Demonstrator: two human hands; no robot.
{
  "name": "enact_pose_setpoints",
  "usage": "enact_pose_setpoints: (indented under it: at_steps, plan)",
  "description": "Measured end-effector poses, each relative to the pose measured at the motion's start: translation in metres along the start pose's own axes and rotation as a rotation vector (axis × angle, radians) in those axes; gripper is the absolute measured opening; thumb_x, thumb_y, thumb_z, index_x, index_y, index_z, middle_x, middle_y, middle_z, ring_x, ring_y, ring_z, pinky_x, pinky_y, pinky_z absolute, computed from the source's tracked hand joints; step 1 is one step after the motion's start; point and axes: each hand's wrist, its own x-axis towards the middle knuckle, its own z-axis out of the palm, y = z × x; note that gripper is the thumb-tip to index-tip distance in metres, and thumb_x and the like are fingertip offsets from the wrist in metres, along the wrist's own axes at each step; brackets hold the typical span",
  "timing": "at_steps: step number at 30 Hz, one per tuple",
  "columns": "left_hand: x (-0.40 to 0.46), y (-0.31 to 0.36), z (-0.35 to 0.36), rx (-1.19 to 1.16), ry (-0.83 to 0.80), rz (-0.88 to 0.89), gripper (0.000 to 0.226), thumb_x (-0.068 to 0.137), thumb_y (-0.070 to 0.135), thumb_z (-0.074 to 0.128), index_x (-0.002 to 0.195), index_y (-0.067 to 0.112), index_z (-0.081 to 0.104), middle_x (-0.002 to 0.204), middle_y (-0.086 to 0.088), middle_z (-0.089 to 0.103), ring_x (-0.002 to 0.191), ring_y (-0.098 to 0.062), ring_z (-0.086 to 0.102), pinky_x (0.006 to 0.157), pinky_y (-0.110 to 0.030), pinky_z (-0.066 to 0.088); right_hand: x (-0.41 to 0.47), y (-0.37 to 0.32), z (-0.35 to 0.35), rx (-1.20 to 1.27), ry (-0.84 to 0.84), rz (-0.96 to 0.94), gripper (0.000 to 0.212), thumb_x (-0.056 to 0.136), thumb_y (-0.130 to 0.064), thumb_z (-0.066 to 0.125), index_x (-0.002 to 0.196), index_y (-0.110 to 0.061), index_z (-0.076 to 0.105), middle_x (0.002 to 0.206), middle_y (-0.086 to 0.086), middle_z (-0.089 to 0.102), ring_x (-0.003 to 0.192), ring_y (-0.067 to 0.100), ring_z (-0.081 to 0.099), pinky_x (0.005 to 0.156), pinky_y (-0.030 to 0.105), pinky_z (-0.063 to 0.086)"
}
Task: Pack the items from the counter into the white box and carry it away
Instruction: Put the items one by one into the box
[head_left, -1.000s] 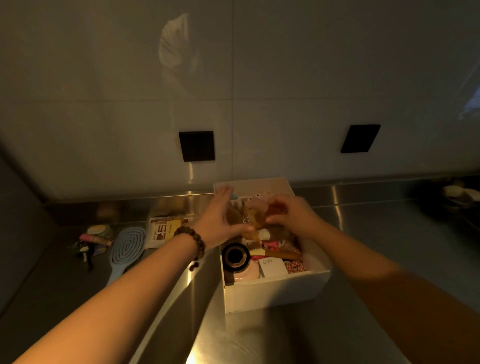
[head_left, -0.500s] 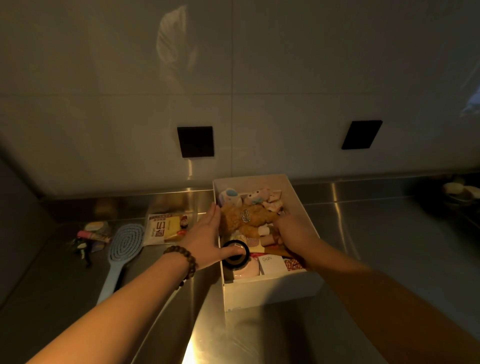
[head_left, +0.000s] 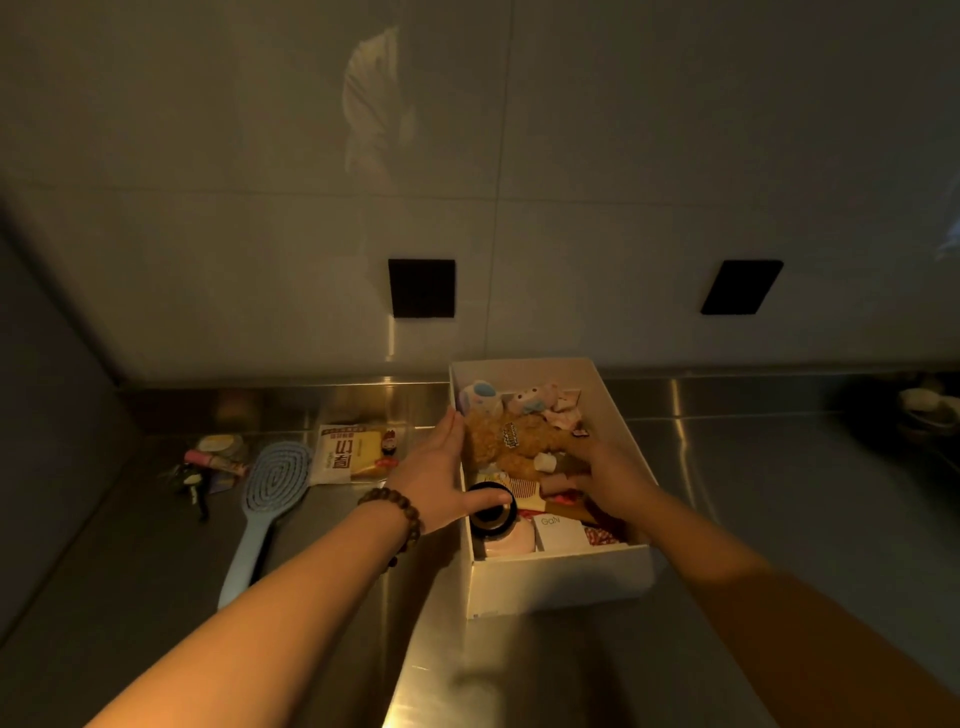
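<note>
- Both hands have come down lower than a moment ago: the left hand (head_left: 436, 483) has slid off the toys to the left wall of the white box (head_left: 558, 584), and the right hand (head_left: 605, 475) has sunk deeper among the things inside.
- It looks like the packing step, with the person pushing things down to make room.
- The left hand's fingers are straight and lie along the outside of the wall, with the thumb reaching over the rim to touch the black ring (head_left: 491, 506).
- The right hand's fingers press down beside the brown teddy bear (head_left: 511, 441). Whether they pinch anything cannot be told.
- The box sits on the metal counter (head_left: 779, 493), between the two hands and close to the wall.
- More things wait outside it, to the left: a blue hairbrush (head_left: 265, 499), a snack packet (head_left: 350, 452) and some small bits (head_left: 213, 462) in the corner.
- The next move should be a reach left for those, and the long brush may need to go in slanted.
</note>
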Motion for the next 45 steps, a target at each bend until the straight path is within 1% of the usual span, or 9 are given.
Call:
enact_pose_setpoints:
  at_steps: [5,9,12,15,20,27,34,38,45]
  plan:
    - [-0.014,0.000,0.005,-0.044,0.121,0.057,0.110,0.055,0.093,0.039,0.144,0.038,0.004,0.155,0.008,0.017,0.139,-0.011,0.018,0.104,-0.026,0.011,-0.017,-0.033,0.010,0.116,0.072,-0.081,0.041,0.091,-0.020,0.061,0.113,-0.053,0.050,0.106,-0.029,0.055,0.091,-0.010,0.056,0.071,0.005,0.043]
    - [-0.038,-0.033,0.002,-0.068,0.183,-0.009,0.100,0.064,0.090,0.032,0.145,0.037,0.010,0.155,0.010,0.017,0.138,-0.007,0.016,0.104,-0.026,0.013,-0.006,-0.085,0.034,0.064,0.118,-0.161,0.052,0.093,-0.027,0.060,0.142,-0.026,0.042,0.123,-0.013,0.053,0.117,0.006,0.051,0.097,0.024,0.042]
    - [-0.059,-0.077,-0.010,-0.032,0.227,-0.104,0.099,0.067,0.087,0.035,0.147,0.033,0.013,0.155,0.007,0.017,0.141,-0.011,0.014,0.108,-0.028,0.014,0.007,-0.131,0.064,0.009,0.104,-0.254,0.050,0.093,-0.031,0.059,0.140,-0.025,0.045,0.128,-0.004,0.058,0.122,0.012,0.051,0.096,0.025,0.043]
    - [-0.086,-0.123,-0.025,-0.006,0.255,-0.221,0.096,0.072,0.076,0.042,0.148,0.025,0.015,0.156,0.001,0.019,0.142,-0.016,0.015,0.111,-0.031,0.013,0.021,-0.167,0.108,-0.011,-0.015,-0.300,0.049,0.093,-0.029,0.058,0.140,-0.025,0.044,0.138,-0.004,0.052,0.123,0.009,0.048,0.085,0.008,0.040]
    - [-0.127,-0.185,-0.056,0.011,0.344,-0.315,0.083,0.075,0.064,0.054,0.144,0.024,0.028,0.148,-0.001,0.033,0.137,-0.020,0.028,0.113,-0.037,0.026,0.049,-0.201,0.203,-0.184,-0.220,-0.314,0.052,0.091,-0.028,0.061,0.140,-0.017,0.046,0.141,0.006,0.049,0.128,0.022,0.047,0.102,0.029,0.038]
    - [-0.150,-0.260,-0.074,0.033,0.337,-0.541,0.106,0.073,0.070,0.054,0.149,0.012,0.010,0.157,-0.006,0.009,0.144,-0.020,0.002,0.114,-0.030,0.006,0.104,-0.236,0.297,-0.267,-0.187,-0.347,0.063,0.089,-0.025,0.060,0.146,-0.019,0.034,0.155,0.009,0.023,0.140,0.029,0.028,0.112,0.034,0.028]
    - [-0.122,-0.305,-0.083,-0.030,0.311,-0.580,0.123,0.063,0.075,0.060,0.149,0.010,0.002,0.158,-0.008,0.003,0.144,-0.019,0.001,0.116,-0.028,0.006,0.172,-0.257,0.330,-0.397,-0.224,-0.479,0.081,0.084,-0.025,0.070,0.151,-0.022,0.024,0.161,0.008,0.008,0.147,0.028,0.013,0.118,0.038,0.022]
    - [-0.094,-0.317,-0.080,-0.063,0.313,-0.554,0.120,0.064,0.071,0.063,0.149,0.011,0.003,0.158,-0.006,0.005,0.144,-0.017,0.002,0.117,-0.032,0.008,0.203,-0.259,0.336,-0.553,-0.355,-0.519,0.080,0.087,-0.030,0.066,0.152,-0.022,0.019,0.160,0.012,0.014,0.144,0.031,0.020,0.116,0.037,0.023]
    - [-0.072,-0.326,-0.075,-0.076,0.492,-0.462,0.054,0.075,0.044,0.068,0.122,0.023,0.053,0.119,0.002,0.056,0.111,-0.017,0.050,0.094,-0.024,0.036,0.220,-0.256,0.347,-0.516,-0.352,-0.439,0.061,0.084,-0.032,0.064,0.141,-0.029,0.043,0.130,0.012,0.046,0.120,0.029,0.040,0.095,0.033,0.037]
